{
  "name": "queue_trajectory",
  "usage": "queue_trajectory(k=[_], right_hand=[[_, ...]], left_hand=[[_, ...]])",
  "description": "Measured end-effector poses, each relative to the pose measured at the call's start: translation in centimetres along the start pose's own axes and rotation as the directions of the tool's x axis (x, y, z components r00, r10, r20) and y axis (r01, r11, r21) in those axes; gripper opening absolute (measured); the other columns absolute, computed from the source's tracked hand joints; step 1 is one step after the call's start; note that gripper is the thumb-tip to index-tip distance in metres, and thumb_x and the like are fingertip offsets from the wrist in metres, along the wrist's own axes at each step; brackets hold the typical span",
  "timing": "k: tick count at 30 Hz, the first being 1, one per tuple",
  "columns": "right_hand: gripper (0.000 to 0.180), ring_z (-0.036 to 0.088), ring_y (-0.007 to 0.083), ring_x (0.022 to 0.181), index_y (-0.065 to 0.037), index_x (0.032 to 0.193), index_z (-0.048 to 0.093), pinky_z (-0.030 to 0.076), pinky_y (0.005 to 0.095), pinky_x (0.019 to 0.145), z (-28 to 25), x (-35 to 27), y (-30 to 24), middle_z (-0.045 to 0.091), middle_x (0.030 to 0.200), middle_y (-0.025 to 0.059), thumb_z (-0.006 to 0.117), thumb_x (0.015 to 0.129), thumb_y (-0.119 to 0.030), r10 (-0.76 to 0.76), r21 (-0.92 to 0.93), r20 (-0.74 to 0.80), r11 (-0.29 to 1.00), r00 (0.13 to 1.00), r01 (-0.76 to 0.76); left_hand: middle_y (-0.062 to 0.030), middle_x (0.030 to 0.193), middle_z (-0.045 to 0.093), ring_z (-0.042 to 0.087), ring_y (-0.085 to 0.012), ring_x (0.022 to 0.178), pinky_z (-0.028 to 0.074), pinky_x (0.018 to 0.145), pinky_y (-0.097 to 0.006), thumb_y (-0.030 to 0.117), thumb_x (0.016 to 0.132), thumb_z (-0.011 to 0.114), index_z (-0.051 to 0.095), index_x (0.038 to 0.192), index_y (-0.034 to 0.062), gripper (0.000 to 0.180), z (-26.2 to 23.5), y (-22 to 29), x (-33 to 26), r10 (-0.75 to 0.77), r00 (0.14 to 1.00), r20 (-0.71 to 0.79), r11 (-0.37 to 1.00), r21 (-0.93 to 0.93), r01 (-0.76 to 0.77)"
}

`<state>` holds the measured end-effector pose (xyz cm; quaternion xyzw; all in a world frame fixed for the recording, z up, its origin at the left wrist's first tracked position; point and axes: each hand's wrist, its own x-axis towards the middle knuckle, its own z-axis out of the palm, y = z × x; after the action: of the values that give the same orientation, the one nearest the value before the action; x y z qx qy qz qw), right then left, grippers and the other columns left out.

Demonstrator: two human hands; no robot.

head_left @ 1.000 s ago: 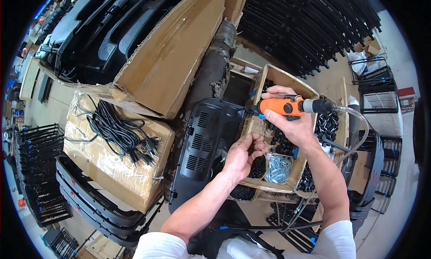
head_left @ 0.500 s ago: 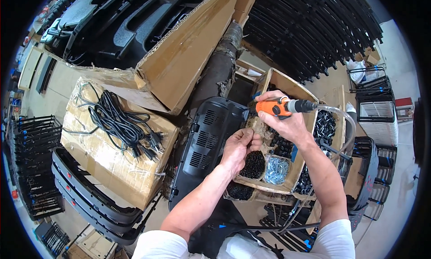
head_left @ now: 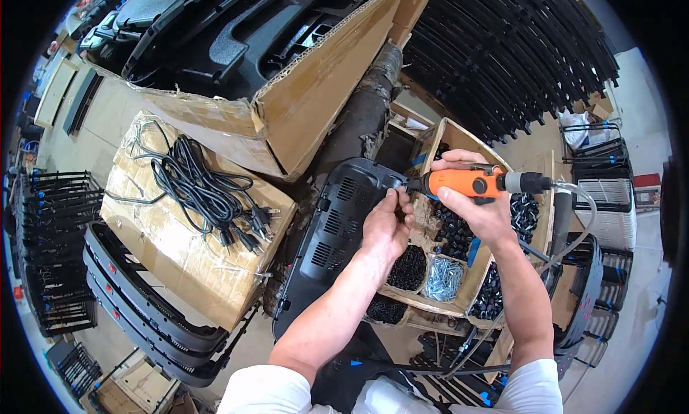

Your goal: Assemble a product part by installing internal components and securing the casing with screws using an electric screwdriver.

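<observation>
My right hand (head_left: 482,211) is wrapped round an orange air screwdriver (head_left: 459,182), held nearly level with its tip pointing left. A clear hose (head_left: 590,207) runs from the tool's black rear end. The tip meets the upper right end of a black vented plastic housing (head_left: 326,234). My left hand (head_left: 387,224) is beside that tip, thumb and fingers pinched together against the housing's edge. Whatever sits between those fingertips is too small to make out.
Right of the housing, a wooden divided bin (head_left: 470,299) holds silver screws (head_left: 443,279), black screws (head_left: 406,267) and black plastic parts. At left, coiled power cords (head_left: 204,184) lie on a cardboard box (head_left: 179,249). A large open carton (head_left: 316,91) of black panels stands beyond.
The screwdriver has turned more level, its tip now at the housing's end. My left hand has moved up to the tip from above the bin's edge. The whole view has shifted slightly.
</observation>
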<state>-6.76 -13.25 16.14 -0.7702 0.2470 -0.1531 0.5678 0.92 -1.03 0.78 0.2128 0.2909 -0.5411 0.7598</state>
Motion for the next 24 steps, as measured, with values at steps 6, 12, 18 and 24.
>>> queue_trajectory(k=[6,12,18,24], right_hand=[[0.055,0.068,0.0205,0.121,-0.002,0.136,0.06,0.053,0.0385,0.11,0.3,0.2,-1.0,0.074,0.127,0.0133,0.083,0.087,-0.012,-0.001,0.0,0.028,1.0,1.0,0.001],[0.054,0.068,0.0205,0.121,-0.001,0.136,0.06,0.053,0.0385,0.109,1.6,1.3,-1.2,0.073,0.128,0.0135,0.083,0.088,-0.012,-0.01,0.004,0.035,1.0,0.999,0.009],[0.053,0.069,0.0207,0.119,-0.001,0.135,0.062,0.055,0.0371,0.107,2.9,3.9,0.4,0.074,0.126,0.0141,0.084,0.087,-0.01,-0.035,0.015,-0.019,0.999,0.999,0.035],[0.052,0.069,0.0221,0.118,0.001,0.135,0.062,0.057,0.0373,0.105,4.5,5.5,1.7,0.074,0.126,0.0166,0.082,0.088,-0.006,-0.046,0.009,0.044,0.999,0.998,0.046]], left_hand=[[0.0027,0.084,0.062,0.055,-0.0104,0.072,0.047,0.062,-0.024,0.031,0.112,0.059,0.068,0.112,0.0093,0.024,0.6,1.4,0.9,-0.064,0.99,0.128,0.982,-0.17,0.085],[0.0016,0.083,0.061,0.056,-0.0115,0.073,0.048,0.063,-0.025,0.034,0.113,0.057,0.067,0.111,0.0089,0.027,0.5,2.5,1.0,-0.053,0.983,0.176,0.987,-0.139,0.078],[-0.0019,0.093,0.063,0.062,-0.0141,0.08,0.053,0.07,-0.027,0.028,0.116,0.048,0.064,0.121,0.0054,0.028,1.8,2.0,-1.3,0.018,0.999,0.043,0.999,0.039,-0.02],[0.0001,0.095,0.064,0.057,-0.0105,0.078,0.047,0.072,-0.025,0.017,0.11,0.061,0.066,0.131,0.0006,0.027,-1.2,2.2,-3.5,0.03,0.976,0.216,0.966,0.245,-0.084]])
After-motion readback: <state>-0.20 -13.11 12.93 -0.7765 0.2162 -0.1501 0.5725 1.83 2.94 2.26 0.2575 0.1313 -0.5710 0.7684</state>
